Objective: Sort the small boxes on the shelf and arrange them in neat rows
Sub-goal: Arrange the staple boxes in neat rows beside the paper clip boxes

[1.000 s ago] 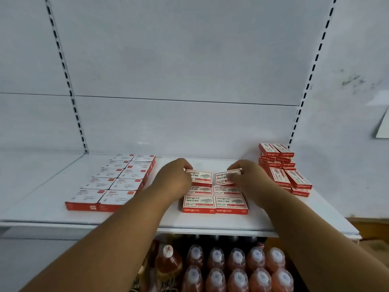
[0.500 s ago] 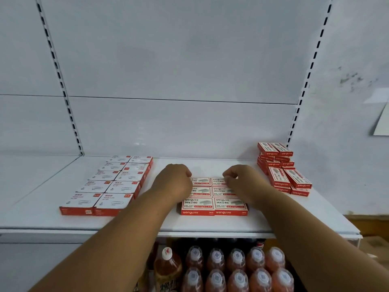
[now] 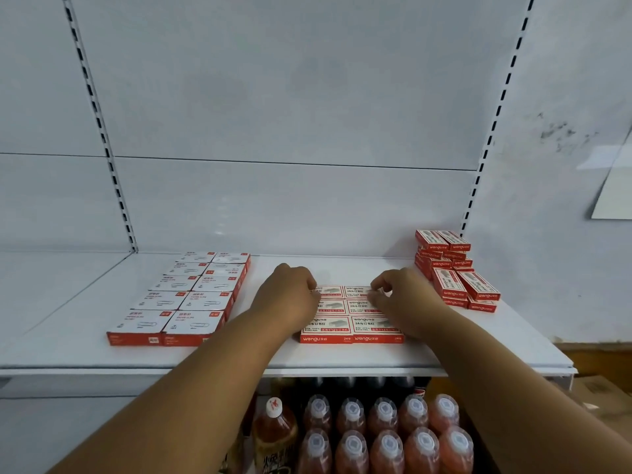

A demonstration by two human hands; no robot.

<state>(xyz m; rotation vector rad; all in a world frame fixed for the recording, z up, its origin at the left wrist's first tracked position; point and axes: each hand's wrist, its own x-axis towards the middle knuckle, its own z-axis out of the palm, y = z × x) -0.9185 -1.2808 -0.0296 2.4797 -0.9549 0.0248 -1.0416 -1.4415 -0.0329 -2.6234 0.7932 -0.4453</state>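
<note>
On the white shelf (image 3: 342, 357), red-and-white staple boxes (image 3: 345, 325) lie flat in a block two wide and three deep. My left hand (image 3: 287, 295) sits at the block's back left, its curled fingers on the edge of the back-left box (image 3: 330, 291). At the back right, the curled fingertips of my right hand (image 3: 407, 299) rest on the back-right box (image 3: 357, 291). Both palms cover parts of the middle row.
Paper-clip boxes (image 3: 191, 299) lie in two neat columns to the left. A loose pile of staple boxes (image 3: 455, 271) sits at the shelf's back right. Bottles of red drink (image 3: 383, 436) fill the level below. A bare strip of shelf separates the groups.
The two back boxes, lifted and tilted a second ago, now lie flat as the block's third row. Both hands have lowered onto them.
</note>
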